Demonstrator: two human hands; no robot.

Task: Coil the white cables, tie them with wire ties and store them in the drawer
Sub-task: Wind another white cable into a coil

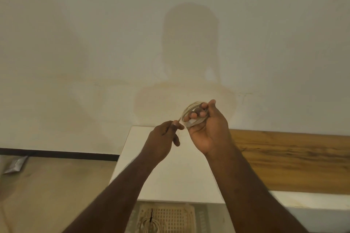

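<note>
White cable coil [191,115] loops around right hand [208,128] fingers [193,115].

Both bare forearms reach up from the bottom edge toward the middle of the view, the left from lower left, the right from lower right, and the hands meet close together but not touching. The right hand [207,126] is raised palm toward the camera, thumb pointing up, its fingers [197,114] curled in around a coiled white cable [189,112]. The left hand [164,137] sits slightly lower with its back to the camera, thumb and forefinger pinching the loose end of that cable just beside the coil, the other fingers loosely bent.
</note>
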